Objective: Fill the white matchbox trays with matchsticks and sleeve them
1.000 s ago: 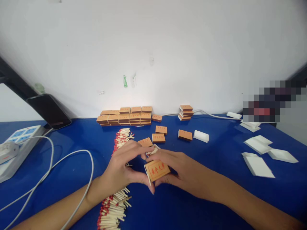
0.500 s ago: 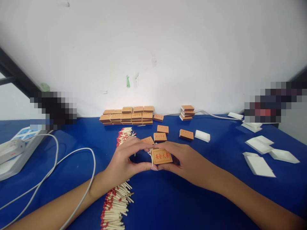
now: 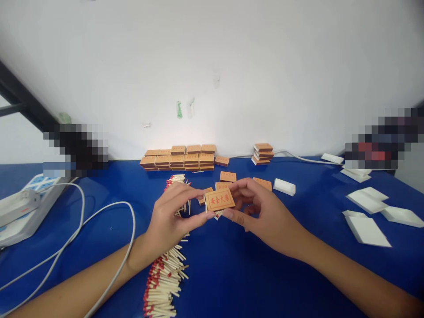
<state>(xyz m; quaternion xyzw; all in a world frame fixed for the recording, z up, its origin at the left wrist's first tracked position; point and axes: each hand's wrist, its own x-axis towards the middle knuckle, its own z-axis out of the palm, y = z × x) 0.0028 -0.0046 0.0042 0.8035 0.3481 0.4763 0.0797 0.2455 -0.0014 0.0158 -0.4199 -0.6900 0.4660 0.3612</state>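
Note:
An orange matchbox (image 3: 220, 200) with red characters on top is held above the blue table between my two hands. My left hand (image 3: 179, 210) pinches its left end with thumb and index finger, where a thin pale edge of the inner tray shows. At the opposite end, my right hand (image 3: 253, 207) grips the box with its thumb in front and fingers behind. A bit of white shows beneath the box, too small to make out. Loose red-headed matches (image 3: 165, 282) lie in a long row under and beside my left hand.
Stacked matchboxes (image 3: 179, 160) line the wall, with a smaller stack (image 3: 263, 154) to the right. More single boxes (image 3: 228, 176) lie behind my hands. White inner trays (image 3: 367, 227) are scattered at right. A power strip (image 3: 31, 207) and white cable (image 3: 130, 221) occupy the left side.
The matchbox has risen slightly and tilted. Its white tray, which stuck out at the left end, now sits almost flush. The fingers of my right hand have spread more.

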